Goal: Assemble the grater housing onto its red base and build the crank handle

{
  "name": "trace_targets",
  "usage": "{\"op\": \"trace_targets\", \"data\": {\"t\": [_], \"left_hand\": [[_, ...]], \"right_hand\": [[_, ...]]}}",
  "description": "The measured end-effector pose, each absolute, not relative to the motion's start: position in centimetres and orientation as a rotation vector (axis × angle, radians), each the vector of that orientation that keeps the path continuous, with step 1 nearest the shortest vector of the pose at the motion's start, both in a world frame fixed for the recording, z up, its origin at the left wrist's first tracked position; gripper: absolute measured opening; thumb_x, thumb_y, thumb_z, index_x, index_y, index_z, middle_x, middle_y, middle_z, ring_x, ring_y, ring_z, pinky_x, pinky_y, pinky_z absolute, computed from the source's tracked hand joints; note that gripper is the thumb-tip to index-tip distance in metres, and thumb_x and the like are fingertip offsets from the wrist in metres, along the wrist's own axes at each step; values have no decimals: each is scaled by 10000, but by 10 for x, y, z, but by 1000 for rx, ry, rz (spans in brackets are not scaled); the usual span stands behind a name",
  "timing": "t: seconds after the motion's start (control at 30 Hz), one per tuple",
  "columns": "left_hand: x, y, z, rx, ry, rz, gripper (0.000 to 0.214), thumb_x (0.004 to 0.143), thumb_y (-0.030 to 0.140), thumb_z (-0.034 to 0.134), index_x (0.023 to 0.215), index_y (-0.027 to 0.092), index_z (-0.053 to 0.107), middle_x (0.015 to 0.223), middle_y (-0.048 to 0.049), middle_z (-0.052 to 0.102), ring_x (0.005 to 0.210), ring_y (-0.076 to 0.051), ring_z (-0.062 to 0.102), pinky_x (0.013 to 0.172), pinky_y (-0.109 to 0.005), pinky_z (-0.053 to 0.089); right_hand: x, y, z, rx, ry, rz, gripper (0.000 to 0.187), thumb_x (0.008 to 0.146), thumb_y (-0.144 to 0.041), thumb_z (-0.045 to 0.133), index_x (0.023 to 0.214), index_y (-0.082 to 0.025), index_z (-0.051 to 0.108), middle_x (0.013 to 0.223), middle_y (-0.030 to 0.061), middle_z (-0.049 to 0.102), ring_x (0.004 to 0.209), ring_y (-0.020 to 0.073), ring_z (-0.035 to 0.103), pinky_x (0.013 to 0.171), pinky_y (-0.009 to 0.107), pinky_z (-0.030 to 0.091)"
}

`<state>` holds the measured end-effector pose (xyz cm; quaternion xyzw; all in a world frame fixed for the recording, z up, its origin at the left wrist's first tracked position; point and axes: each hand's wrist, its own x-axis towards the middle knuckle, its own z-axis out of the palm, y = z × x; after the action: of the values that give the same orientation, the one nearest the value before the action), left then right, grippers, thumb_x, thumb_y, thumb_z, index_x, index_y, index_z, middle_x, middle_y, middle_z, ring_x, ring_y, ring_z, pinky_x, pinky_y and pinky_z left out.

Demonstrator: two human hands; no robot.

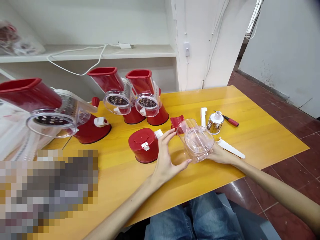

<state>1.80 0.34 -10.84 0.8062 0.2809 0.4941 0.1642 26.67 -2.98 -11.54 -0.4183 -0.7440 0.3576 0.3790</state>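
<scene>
A clear plastic grater housing (198,140) is held tilted above the table, its round opening toward me. My right hand (218,154) grips its right side; most of those fingers are hidden behind the plastic. On the other side, my left hand (167,156) has thumb and fingers spread wide near the housing's edge; whether the fingertips touch it I cannot tell. Left of that hand stands a red grater base (143,146) with a white lever. Behind the housing lies a red curved part (177,122). A metal grater drum (215,122) stands to the right.
Three assembled red rotary graters (147,96) stand at the back and left. A white crank handle (203,116), a red-handled screwdriver (231,120) and a white flat strip (231,148) lie to the right. A shelf (150,51) carries a white cable. A pixelated area covers the lower left.
</scene>
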Motion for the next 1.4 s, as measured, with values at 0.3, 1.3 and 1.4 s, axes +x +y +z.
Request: {"op": "trace_targets", "data": {"t": [0.3,1.3,1.4], "left_hand": [[32,5,-115,2028,797,1241,1052,747,501,865,1569,253,257,1367,-162,613,1246,-316,629,1067,-516,516],[-8,-15,-55,1955,863,1014,746,780,478,820,1422,254,513,1438,-141,609,1357,-345,584,1147,-543,487],[-7,-14,-52,1853,760,815,758,740,462,849,1405,250,554,1395,-139,662,1308,-367,633,1095,-558,533]], "right_hand": [[274,-40,-120,-1143,-1890,894,595,870,-482,759,1394,-251,600,1443,121,634,1468,343,479,1264,593,275],[280,-32,-50,-1034,-1815,1003,827,692,-358,914,1423,-322,529,1436,83,620,1283,310,647,1105,532,529],[272,-21,-21,-962,-2011,1014,799,681,-373,916,1399,-305,574,1373,67,667,1245,292,670,1111,510,524]]}}
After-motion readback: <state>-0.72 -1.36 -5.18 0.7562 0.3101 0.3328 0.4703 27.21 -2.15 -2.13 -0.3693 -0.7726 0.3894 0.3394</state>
